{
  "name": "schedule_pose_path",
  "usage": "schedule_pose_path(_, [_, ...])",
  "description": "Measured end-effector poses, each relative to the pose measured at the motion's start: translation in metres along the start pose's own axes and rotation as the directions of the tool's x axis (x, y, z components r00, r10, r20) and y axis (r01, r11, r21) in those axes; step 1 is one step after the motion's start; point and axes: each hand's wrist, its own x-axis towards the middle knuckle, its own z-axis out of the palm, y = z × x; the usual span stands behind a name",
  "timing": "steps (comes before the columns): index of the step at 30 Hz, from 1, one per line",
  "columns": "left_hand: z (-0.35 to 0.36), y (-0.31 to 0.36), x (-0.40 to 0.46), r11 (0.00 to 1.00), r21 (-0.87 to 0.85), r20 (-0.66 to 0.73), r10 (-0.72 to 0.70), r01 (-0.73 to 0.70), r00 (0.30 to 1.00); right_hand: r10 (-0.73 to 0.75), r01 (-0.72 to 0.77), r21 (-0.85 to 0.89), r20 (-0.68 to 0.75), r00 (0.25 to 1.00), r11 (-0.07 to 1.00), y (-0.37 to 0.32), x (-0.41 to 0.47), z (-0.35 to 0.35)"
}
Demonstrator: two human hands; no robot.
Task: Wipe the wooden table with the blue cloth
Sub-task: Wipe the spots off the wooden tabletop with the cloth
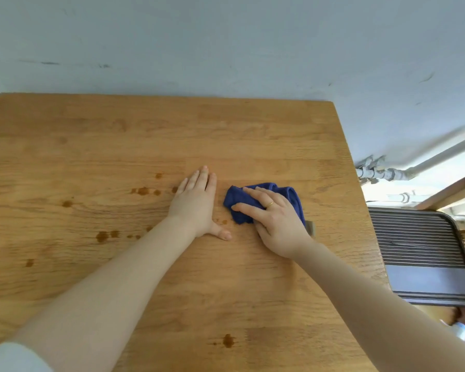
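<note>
The wooden table [145,130] fills most of the view. A bunched blue cloth [293,196] lies right of its middle. My right hand [274,221], with a gold ring, presses down on the cloth with fairly straight fingers pointing left. My left hand [199,202] rests flat on the bare wood just left of the cloth, fingers straight and together, thumb spread. Brown liquid spots [144,191] dot the wood to the left of my left hand, and one more spot [228,340] sits near the front edge.
A pale blue-grey wall [226,49] runs along the table's far edge. Right of the table stand a dark ribbed tray or seat [419,253], white pipes [387,173] and part of a wooden chair [451,191].
</note>
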Motion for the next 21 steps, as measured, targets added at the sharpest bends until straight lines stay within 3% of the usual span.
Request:
schedule_pose_path(3, [-0.003, 0.002, 0.0, 1.0, 0.011, 0.013, -0.009, 0.009, 1.0, 0.003, -0.004, -0.017, -0.04, 0.999, 1.0, 0.019, 0.029, -0.006])
schedule_pose_path(6, [-0.003, 0.005, -0.003, 0.998, 0.044, 0.025, -0.038, 0.037, 0.999, 0.175, -0.17, 0.053, -0.116, 0.978, 0.984, 0.022, 0.063, -0.01])
schedule_pose_path(8, [-0.004, 0.006, -0.004, 0.997, 0.058, 0.031, -0.053, 0.051, 0.998, 0.212, -0.205, 0.072, -0.105, 0.972, 0.976, 0.018, 0.07, -0.009])
schedule_pose_path(14, [-0.008, 0.012, -0.005, 0.99, 0.092, 0.067, -0.113, 0.107, 0.991, 0.0, 0.003, 0.078, -0.045, 0.999, 0.997, -0.002, -0.004, -0.002])
schedule_pose_path(17, [-0.008, 0.015, -0.005, 0.97, 0.206, 0.027, -0.138, 0.13, 0.99, -0.077, 0.078, 0.106, -0.007, 0.997, 0.991, 0.008, -0.004, -0.004])
schedule_pose_path(19, [-0.008, 0.017, -0.005, 0.96, 0.235, 0.021, -0.162, 0.152, 0.987, -0.092, 0.095, 0.098, -0.033, 0.995, 0.991, 0.021, 0.015, -0.004])
schedule_pose_path(21, [-0.007, 0.017, -0.005, 0.964, 0.205, 0.039, -0.179, 0.167, 0.983, -0.013, 0.02, 0.097, -0.08, 0.997, 0.995, 0.029, 0.042, -0.004])
